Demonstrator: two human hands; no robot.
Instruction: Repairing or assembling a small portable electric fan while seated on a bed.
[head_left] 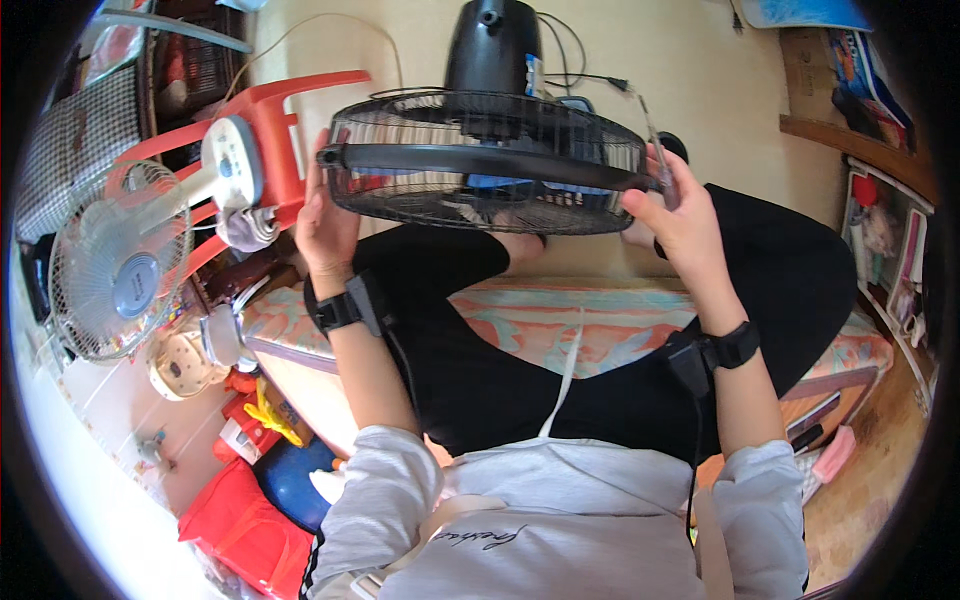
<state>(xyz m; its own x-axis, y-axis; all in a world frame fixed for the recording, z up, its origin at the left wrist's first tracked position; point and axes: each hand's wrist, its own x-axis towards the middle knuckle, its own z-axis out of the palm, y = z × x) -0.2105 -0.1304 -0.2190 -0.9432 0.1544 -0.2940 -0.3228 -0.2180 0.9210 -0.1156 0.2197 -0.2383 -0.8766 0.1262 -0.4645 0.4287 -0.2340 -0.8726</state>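
Observation:
A black electric fan (490, 165) is in front of me, its round wire cage tipped nearly edge-on and its dark motor housing (490, 50) pointing away. My left hand (328, 225) presses against the cage's left side, by the end of the curved black band. At the opposite side, my right hand (685, 210) grips the rim, thumb toward me. Between that hand's fingers stands a slim screwdriver-like tool (657, 140), its tip pointing up and away. My fingers behind the cage are partly hidden.
A red plastic stool (285, 100) stands at the left, near a white fan (125, 270). A black power cord (590, 75) lies on the floor beyond. Below my legs is a floral-patterned cushioned seat (530, 320). Shelves with several items (880, 230) line the right.

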